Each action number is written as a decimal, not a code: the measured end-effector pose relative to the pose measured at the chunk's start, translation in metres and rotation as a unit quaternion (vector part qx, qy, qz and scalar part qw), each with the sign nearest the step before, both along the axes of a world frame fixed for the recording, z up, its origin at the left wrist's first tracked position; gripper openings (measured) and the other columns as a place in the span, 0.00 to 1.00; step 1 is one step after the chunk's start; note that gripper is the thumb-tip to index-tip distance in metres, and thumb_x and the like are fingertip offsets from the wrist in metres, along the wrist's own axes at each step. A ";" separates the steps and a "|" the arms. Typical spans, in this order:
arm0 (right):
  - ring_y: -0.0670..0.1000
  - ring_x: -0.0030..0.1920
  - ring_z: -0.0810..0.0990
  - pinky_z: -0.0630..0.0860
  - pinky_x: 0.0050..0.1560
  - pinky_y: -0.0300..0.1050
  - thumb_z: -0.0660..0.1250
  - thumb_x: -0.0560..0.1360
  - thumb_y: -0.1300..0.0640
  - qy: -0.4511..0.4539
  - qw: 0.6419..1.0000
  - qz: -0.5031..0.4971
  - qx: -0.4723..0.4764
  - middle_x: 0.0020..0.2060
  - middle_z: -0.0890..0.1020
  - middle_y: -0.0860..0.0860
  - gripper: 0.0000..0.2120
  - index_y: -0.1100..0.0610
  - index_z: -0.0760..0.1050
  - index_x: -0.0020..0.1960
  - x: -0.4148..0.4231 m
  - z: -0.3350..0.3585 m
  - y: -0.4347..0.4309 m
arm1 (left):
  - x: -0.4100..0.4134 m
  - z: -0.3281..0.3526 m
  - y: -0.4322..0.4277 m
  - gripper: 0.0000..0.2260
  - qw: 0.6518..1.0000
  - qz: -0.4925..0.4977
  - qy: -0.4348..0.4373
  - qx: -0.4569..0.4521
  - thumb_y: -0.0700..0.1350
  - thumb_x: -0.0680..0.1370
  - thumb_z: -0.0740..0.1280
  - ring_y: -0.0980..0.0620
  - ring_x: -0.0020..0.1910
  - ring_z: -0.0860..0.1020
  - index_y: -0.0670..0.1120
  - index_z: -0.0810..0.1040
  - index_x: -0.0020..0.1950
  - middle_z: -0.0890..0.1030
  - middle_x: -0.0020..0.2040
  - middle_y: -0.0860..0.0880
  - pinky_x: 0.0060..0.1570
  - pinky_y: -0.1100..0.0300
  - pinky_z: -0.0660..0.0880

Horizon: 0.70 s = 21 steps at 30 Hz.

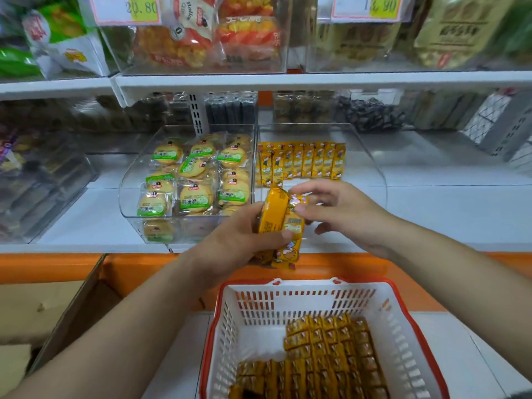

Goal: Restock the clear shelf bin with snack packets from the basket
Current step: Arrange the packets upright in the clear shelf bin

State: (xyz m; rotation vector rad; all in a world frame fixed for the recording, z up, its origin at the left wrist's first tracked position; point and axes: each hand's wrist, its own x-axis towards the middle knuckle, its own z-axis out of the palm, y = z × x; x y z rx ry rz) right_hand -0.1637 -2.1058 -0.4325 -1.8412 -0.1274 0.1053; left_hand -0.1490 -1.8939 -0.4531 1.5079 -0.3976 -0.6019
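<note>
My left hand (236,240) is wrapped round a bundle (273,214) of yellow snack packets, thumb across the front and fingers curled behind, holding them upright just above the front lip of the shelf (431,203). My right hand (339,214) comes in from the right and pinches the bundle's upper end, with the thumb on the front of the rightmost packet and the index finger over its top. The other fingers are loosely bent and hold nothing.

The bundle sits right in front of the clear bin (371,168), at its open front. Inside the bin, a row (302,159) of the same yellow packets stands on end against the back, side by side. The front part of the bin floor is bare. Just left of it, wall to wall, a second clear bin (129,194) is filled with round biscuits in green-labelled wrappers.

Below my arms the white basket (403,312) with a red rim rests on a pale surface. More yellow packets (325,349) lie packed in rows along its right and near sides, and its far left corner shows bare bottom. A cardboard box (43,312) stands open to the left of the basket. On the shelf above, two price tags (142,8) hang on bins of other snacks.
</note>
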 end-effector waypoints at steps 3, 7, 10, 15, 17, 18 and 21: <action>0.50 0.39 0.83 0.78 0.39 0.41 0.72 0.76 0.60 -0.005 0.996 -0.027 0.089 0.40 0.81 0.54 0.12 0.48 0.81 0.57 0.001 0.003 0.000 | 0.002 0.009 0.005 0.18 0.999 0.029 -0.027 0.021 0.49 0.72 0.74 0.43 0.48 0.87 0.48 0.80 0.60 0.87 0.49 0.42 0.41 0.55 0.84; 0.56 0.39 0.83 0.81 0.41 0.44 0.70 0.75 0.65 0.017 0.973 -0.079 0.217 0.45 0.81 0.59 0.06 0.56 0.79 0.50 0.004 0.003 0.000 | 0.009 0.016 0.015 0.18 0.994 0.109 -0.018 -0.002 0.46 0.74 0.72 0.45 0.48 0.87 0.46 0.77 0.63 0.88 0.51 0.44 0.35 0.61 0.80; 0.61 0.44 0.85 0.81 0.46 0.49 0.73 0.72 0.65 0.043 0.969 -0.071 0.233 0.45 0.83 0.60 0.09 0.57 0.74 0.44 0.002 -0.004 0.006 | 0.012 0.014 0.018 0.12 0.990 0.137 -0.018 -0.018 0.41 0.80 0.70 0.45 0.51 0.87 0.44 0.77 0.63 0.87 0.56 0.46 0.35 0.61 0.80; 0.53 0.43 0.86 0.80 0.41 0.43 0.77 0.70 0.64 0.038 0.994 -0.023 0.105 0.44 0.85 0.53 0.17 0.54 0.75 0.54 -0.005 -0.015 0.028 | 0.009 0.005 0.007 0.08 0.986 0.162 -0.043 -0.004 0.43 0.79 0.71 0.48 0.44 0.87 0.47 0.79 0.58 0.88 0.47 0.47 0.34 0.61 0.80; 0.46 0.43 0.85 0.77 0.42 0.37 0.75 0.74 0.57 0.031 0.996 -0.030 0.076 0.43 0.86 0.47 0.21 0.48 0.72 0.64 -0.004 -0.017 0.030 | 0.010 0.004 0.006 0.08 0.986 0.159 -0.051 0.010 0.44 0.79 0.72 0.47 0.44 0.87 0.46 0.80 0.58 0.88 0.47 0.47 0.35 0.60 0.80; 0.44 0.43 0.84 0.75 0.44 0.36 0.72 0.76 0.55 0.022 0.997 -0.033 0.065 0.43 0.86 0.46 0.22 0.45 0.71 0.67 -0.003 -0.016 0.030 | 0.011 0.004 0.007 0.08 0.986 0.157 -0.049 0.011 0.44 0.79 0.72 0.47 0.45 0.87 0.45 0.80 0.58 0.88 0.47 0.46 0.36 0.60 0.80; 0.49 0.50 0.84 0.75 0.56 0.45 0.68 0.79 0.55 -0.021 0.998 -0.042 0.044 0.47 0.83 0.50 0.24 0.36 0.68 0.70 0.008 -0.014 0.023 | 0.014 0.006 0.013 0.07 0.986 0.163 -0.040 0.017 0.43 0.79 0.73 0.49 0.44 0.87 0.44 0.80 0.56 0.87 0.46 0.46 0.36 0.62 0.80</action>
